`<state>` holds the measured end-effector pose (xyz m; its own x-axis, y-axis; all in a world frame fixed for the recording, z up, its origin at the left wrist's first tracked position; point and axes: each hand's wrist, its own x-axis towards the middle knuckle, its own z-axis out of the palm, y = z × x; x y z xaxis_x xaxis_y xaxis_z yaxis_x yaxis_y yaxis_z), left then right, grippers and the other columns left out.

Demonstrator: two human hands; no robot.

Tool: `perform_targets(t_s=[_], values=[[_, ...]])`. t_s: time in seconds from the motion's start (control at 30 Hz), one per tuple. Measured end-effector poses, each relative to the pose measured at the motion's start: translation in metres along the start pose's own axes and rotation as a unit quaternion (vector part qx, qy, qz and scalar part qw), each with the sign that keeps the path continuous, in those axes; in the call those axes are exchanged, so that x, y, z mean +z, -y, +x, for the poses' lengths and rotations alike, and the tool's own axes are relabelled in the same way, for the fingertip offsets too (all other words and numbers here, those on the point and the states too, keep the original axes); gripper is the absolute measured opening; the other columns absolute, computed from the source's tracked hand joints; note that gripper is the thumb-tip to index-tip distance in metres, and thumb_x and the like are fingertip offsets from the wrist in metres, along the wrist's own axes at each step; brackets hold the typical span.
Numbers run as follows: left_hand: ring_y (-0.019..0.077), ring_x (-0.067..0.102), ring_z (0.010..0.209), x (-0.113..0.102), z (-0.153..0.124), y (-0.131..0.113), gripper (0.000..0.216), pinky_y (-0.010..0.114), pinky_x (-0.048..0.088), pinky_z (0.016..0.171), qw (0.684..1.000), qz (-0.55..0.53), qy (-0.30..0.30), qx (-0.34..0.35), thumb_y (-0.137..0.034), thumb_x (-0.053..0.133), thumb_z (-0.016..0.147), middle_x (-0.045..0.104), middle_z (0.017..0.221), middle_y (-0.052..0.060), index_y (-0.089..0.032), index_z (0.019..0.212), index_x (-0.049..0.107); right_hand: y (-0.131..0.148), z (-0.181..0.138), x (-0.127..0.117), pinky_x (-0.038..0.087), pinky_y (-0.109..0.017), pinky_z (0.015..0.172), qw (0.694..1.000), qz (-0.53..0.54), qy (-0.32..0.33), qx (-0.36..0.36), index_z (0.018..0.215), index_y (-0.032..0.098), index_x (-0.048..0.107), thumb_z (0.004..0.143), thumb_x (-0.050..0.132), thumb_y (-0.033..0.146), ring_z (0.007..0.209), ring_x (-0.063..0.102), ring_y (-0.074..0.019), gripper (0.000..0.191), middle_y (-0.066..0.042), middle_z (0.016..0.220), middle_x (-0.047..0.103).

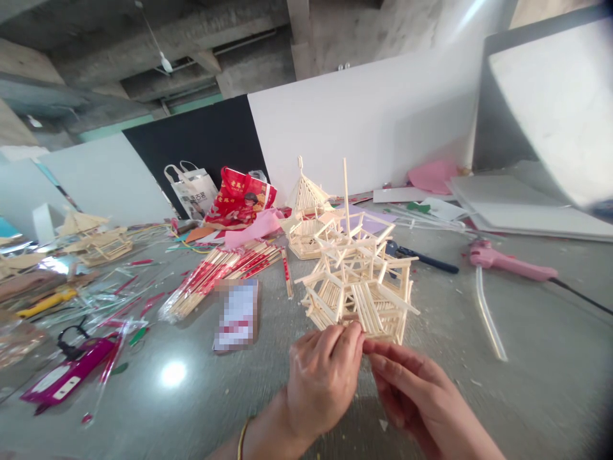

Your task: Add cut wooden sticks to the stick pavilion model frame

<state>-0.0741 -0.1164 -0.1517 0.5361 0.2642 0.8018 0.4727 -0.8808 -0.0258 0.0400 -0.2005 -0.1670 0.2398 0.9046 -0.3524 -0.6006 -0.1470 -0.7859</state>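
A model pavilion frame of pale wooden sticks [366, 300] stands on the table right in front of my hands. My left hand [328, 367] is closed, fingers pressed together at the model's near edge. Fingertip to fingertip with it, my right hand [412, 386] makes a pinch. Whatever lies between the fingers is hidden or too small to name. Behind the frame is a pointed stick roof [309, 191] above another stick frame [306, 239]. To the left lie bundled wooden sticks in red-marked wrappers [215, 278].
A pink hot glue gun [512, 260] with a clear glue stick lies right, near dark-handled pliers [433, 260]. Left are a blurred-out flat packet [238, 316], a magenta power strip [69, 374] and scattered wrappers. Bags [242, 198] and white boards [527, 207] sit at the back.
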Motion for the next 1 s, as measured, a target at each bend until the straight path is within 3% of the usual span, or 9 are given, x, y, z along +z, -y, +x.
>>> perform_targets(t_s=[0.4, 0.63, 0.73, 0.8, 0.83, 0.9, 1.0], values=[[0.0124, 0.064, 0.059, -0.001, 0.001, 0.002, 0.011, 0.025, 0.048, 0.060, 1.000, -0.003, 0.010, 0.015, -0.013, 0.057, 0.084, 0.068, 0.070, 0.000, -0.016, 0.095, 0.060, 0.002, -0.002, 0.000, 0.026, -0.014, 0.034, 1.000, 0.009, 0.014, -0.004, 0.096, 0.015, 0.067, 0.067, 0.075, 0.040, 0.038, 0.039, -0.0029, 0.039, 0.005, 0.053, 0.048], [0.0136, 0.066, 0.061, 0.002, -0.003, -0.001, 0.012, 0.025, 0.047, 0.059, 0.997, -0.057, 0.012, -0.054, -0.015, 0.057, 0.084, 0.070, 0.073, -0.002, -0.019, 0.094, 0.061, 0.002, -0.002, 0.002, 0.025, -0.015, 0.034, 1.000, 0.009, 0.020, -0.005, 0.098, 0.014, 0.067, 0.068, 0.074, 0.040, 0.037, 0.038, -0.0031, 0.040, 0.005, 0.052, 0.047], [0.0141, 0.066, 0.064, -0.001, -0.003, -0.002, 0.011, 0.023, 0.047, 0.058, 0.984, -0.128, 0.035, -0.119, -0.018, 0.057, 0.084, 0.072, 0.077, 0.000, -0.020, 0.093, 0.063, 0.001, -0.001, 0.003, 0.024, -0.014, 0.033, 0.999, 0.008, 0.030, -0.009, 0.099, 0.013, 0.067, 0.070, 0.072, 0.040, 0.037, 0.037, -0.0030, 0.040, 0.005, 0.051, 0.046], [0.0126, 0.065, 0.058, -0.004, -0.001, -0.003, 0.014, 0.021, 0.047, 0.054, 0.948, -0.214, 0.093, -0.217, -0.024, 0.054, 0.086, 0.070, 0.074, 0.001, -0.019, 0.093, 0.065, 0.000, 0.000, 0.004, 0.025, -0.015, 0.034, 0.999, 0.005, 0.032, -0.014, 0.098, 0.014, 0.067, 0.072, 0.071, 0.040, 0.038, 0.038, -0.0031, 0.038, 0.005, 0.053, 0.046], [0.0111, 0.062, 0.052, -0.006, 0.001, -0.005, 0.017, 0.020, 0.045, 0.049, 0.913, -0.267, 0.131, -0.278, -0.029, 0.052, 0.087, 0.068, 0.069, 0.001, -0.019, 0.093, 0.066, 0.000, 0.000, 0.004, 0.025, -0.015, 0.034, 0.999, 0.004, 0.034, -0.017, 0.098, 0.014, 0.067, 0.072, 0.070, 0.040, 0.038, 0.038, -0.0032, 0.037, 0.004, 0.053, 0.046], [0.0076, 0.053, 0.040, -0.008, 0.005, -0.007, 0.026, 0.017, 0.038, 0.038, 0.819, -0.372, 0.194, -0.391, -0.037, 0.049, 0.088, 0.061, 0.059, -0.002, -0.018, 0.092, 0.066, -0.001, 0.000, 0.003, 0.025, -0.015, 0.034, 0.999, -0.001, 0.041, -0.020, 0.096, 0.015, 0.067, 0.073, 0.070, 0.040, 0.038, 0.037, -0.0031, 0.035, 0.004, 0.053, 0.047], [0.0042, 0.044, 0.032, -0.007, 0.009, -0.011, 0.030, 0.015, 0.029, 0.032, 0.698, -0.487, 0.210, -0.481, -0.041, 0.049, 0.087, 0.053, 0.052, -0.005, -0.015, 0.087, 0.064, -0.002, -0.001, 0.000, 0.025, -0.015, 0.034, 0.999, -0.011, 0.044, -0.014, 0.095, 0.015, 0.066, 0.072, 0.070, 0.042, 0.039, 0.037, -0.0031, 0.035, 0.003, 0.055, 0.049]])
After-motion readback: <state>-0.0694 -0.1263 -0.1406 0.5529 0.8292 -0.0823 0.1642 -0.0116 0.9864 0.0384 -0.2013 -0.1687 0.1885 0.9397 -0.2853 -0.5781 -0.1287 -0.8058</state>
